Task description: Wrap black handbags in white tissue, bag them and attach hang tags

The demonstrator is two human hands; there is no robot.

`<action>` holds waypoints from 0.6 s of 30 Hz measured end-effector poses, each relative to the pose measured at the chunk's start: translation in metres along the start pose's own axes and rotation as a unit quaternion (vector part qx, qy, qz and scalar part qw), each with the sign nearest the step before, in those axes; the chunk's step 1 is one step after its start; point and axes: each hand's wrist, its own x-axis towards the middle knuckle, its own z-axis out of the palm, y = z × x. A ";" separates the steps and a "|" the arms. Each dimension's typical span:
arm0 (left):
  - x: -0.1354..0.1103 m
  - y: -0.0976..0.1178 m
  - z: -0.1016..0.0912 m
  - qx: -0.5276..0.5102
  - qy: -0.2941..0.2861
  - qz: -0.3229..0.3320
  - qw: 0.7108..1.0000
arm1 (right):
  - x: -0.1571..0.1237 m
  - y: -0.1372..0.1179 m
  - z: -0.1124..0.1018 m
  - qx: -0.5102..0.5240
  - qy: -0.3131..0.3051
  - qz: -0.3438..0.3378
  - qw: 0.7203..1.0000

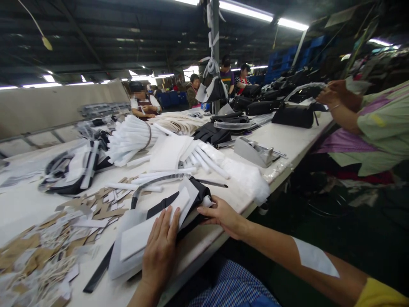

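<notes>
A black bag lies on its side at the table's near edge, with a dark strap looped behind it. White paper sheets and translucent wrapping cover much of its upper side. My left hand rests flat on the paper, fingers stretched out. At the bag's right end, my right hand grips it with the fingers curved around the edge, beside a bit of white stuffing. Part of the right fingertips is hidden against the bag. A black strap end sticks out at lower left.
Paper and cord scraps cover the left of the table. Beyond the bag are white foam rolls, plastic wrap, a grey tape dispenser and black bags. A co-worker is at right; several people are farther back.
</notes>
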 end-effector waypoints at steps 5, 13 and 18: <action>-0.005 -0.007 0.004 0.010 -0.023 0.014 1.000 | 0.013 -0.030 -0.093 -0.495 -0.076 -0.186 0.845; -0.009 -0.004 0.011 0.024 -0.014 0.030 0.999 | 0.056 -0.056 -0.209 -0.742 0.034 -0.238 0.626; -0.009 -0.004 0.010 0.037 -0.024 0.040 0.998 | 0.070 -0.057 -0.209 -0.725 0.026 -0.271 0.632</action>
